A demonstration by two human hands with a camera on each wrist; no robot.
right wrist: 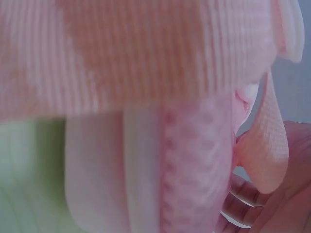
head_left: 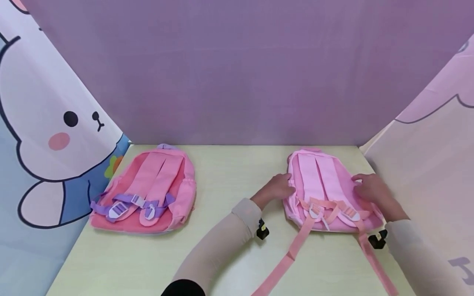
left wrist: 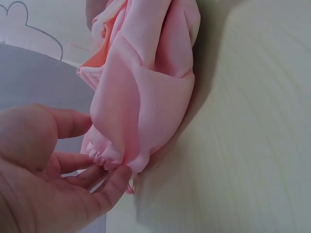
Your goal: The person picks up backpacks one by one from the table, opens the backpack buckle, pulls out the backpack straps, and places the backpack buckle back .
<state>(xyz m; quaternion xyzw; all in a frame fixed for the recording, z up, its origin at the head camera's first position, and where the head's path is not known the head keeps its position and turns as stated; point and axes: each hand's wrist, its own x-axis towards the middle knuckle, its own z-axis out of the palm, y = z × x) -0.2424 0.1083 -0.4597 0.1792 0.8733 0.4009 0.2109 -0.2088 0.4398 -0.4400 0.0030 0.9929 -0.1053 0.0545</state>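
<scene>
A light pink backpack [head_left: 331,174] lies with its shoulder straps facing up on the right of the table. My left hand [head_left: 277,188] holds its left edge. In the left wrist view, the thumb and fingers of that hand [left wrist: 53,170] are at the gathered top of a side pocket [left wrist: 126,116]. The backpack's right edge is in my right hand [head_left: 375,191]; in the right wrist view the fingers [right wrist: 243,211] are partly hidden behind the bag. Two salmon webbing straps [head_left: 275,273] trail from the buckles toward the near side.
A second, darker pink backpack [head_left: 181,201] with purple webbing lies straps up on the left of the pale table [head_left: 229,176]. A purple panel [head_left: 237,82] stands behind the table, and printed cloths [head_left: 37,98] hang at both sides.
</scene>
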